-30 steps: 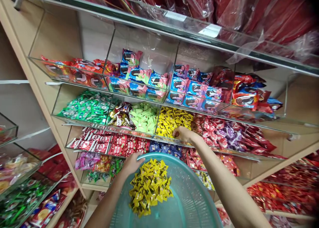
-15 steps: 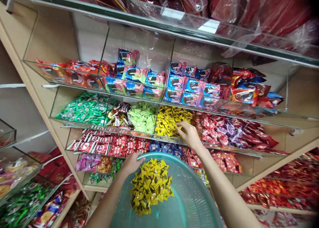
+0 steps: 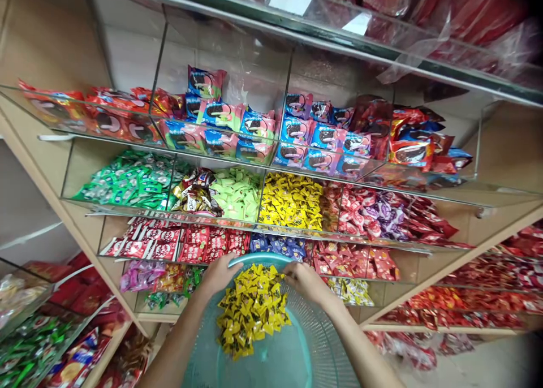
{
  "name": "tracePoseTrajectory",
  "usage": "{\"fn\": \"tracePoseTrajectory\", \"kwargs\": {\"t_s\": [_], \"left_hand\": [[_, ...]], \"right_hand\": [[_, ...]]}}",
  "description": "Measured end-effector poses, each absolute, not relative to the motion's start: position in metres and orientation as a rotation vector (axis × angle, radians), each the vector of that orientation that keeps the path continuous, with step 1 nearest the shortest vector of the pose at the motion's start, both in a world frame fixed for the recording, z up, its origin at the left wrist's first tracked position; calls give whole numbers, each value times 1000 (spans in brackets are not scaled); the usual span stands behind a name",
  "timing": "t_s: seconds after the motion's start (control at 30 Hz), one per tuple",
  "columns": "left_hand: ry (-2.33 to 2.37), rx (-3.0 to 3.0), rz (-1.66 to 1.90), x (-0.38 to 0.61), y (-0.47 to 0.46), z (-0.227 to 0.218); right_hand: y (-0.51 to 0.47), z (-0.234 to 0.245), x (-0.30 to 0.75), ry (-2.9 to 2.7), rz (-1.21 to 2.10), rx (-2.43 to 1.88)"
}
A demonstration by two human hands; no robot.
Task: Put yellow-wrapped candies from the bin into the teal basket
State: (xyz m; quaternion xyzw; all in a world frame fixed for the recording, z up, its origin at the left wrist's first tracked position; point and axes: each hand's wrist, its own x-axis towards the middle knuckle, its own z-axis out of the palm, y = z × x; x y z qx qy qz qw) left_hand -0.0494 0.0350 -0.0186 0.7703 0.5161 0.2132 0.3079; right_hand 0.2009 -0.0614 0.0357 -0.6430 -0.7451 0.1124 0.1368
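Note:
A teal plastic basket [image 3: 271, 256] with slotted sides is in front of me, holding a heap of small yellow-wrapped candies [image 3: 253, 311] on its left side. My left hand [image 3: 220, 273] grips the basket's far left rim, thumb over the edge. At the far right rim, beside the heap, is my right hand [image 3: 302, 279] with its fingers curled together; what lies between them is hidden. Straight ahead on the shelf, a clear compartment holds more yellow candies [image 3: 292, 202] of the same look.
Green candies [image 3: 131, 180], pale green packets [image 3: 238, 194] and red and purple candies [image 3: 373, 212] fill neighbouring compartments. Above are blue-and-pink snack packs [image 3: 324, 134] behind a clear panel. Blue candies [image 3: 278, 245] lie just beyond the basket. A wooden side panel [image 3: 80, 235] stands at left.
My right hand has come down from the yellow candies in the shelf compartment to the basket's far right rim. My left hand keeps its hold. The view has shifted slightly.

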Motion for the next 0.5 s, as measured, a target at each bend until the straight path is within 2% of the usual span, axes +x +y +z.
{"fn": "tracePoseTrajectory", "kwargs": {"t_s": [0.13,0.27,0.37,0.5], "left_hand": [[1352,2041,567,-50,35,-15],[1326,2045,541,-50,34,-13],[1326,2016,555,-49,34,-14],[1301,1976,607,-50,34,-18]], "right_hand": [[-63,21,199,-2166,277,-1992],[-67,28,193,-2134,260,-2000],[-65,50,189,-2091,233,-1918],[-57,102,187,-2067,226,-1688]]}}
